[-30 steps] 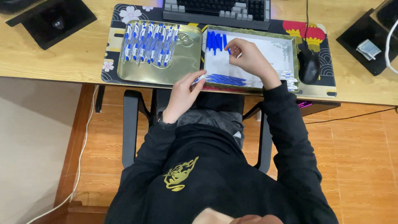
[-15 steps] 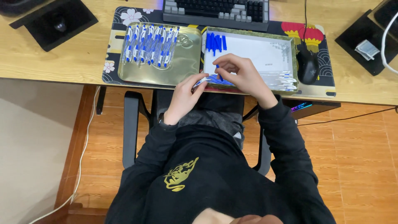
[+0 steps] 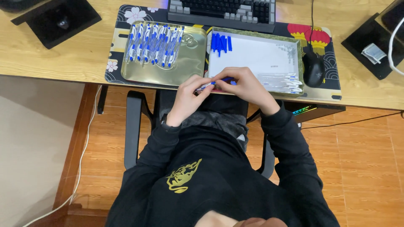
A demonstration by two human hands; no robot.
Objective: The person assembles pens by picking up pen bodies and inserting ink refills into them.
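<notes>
Left hand [image 3: 187,98] and right hand [image 3: 246,86] meet at the near edge of the worktop [image 3: 50,59], both pinched on one slim blue-and-clear plastic pen [image 3: 212,84], held roughly level between the fingertips, just over the front rim of the white tray [image 3: 256,56]. White tray is rectangular, shallow, smooth matte floor; holds a small bunch of blue caps [image 3: 221,42] in its far left corner and a pile of clear pen barrels [image 3: 284,80] along the near right side, partly behind the right hand. Just left, touching side by side, a gold metal tray [image 3: 191,63], shiny, rounded corners, embossed floor; in it a row of assembled pens [image 3: 153,44], white-clear with blue ends, lying parallel at its far left. Both trays sit on a dark patterned desk mat [image 3: 115,63] with flower print. Beyond them a grey-black keyboard [image 3: 221,10]; right of the white tray a black mouse [image 3: 313,69]. Wood-grain worktop, light. Black sleeves, black chair below, orange tile floor.
</notes>
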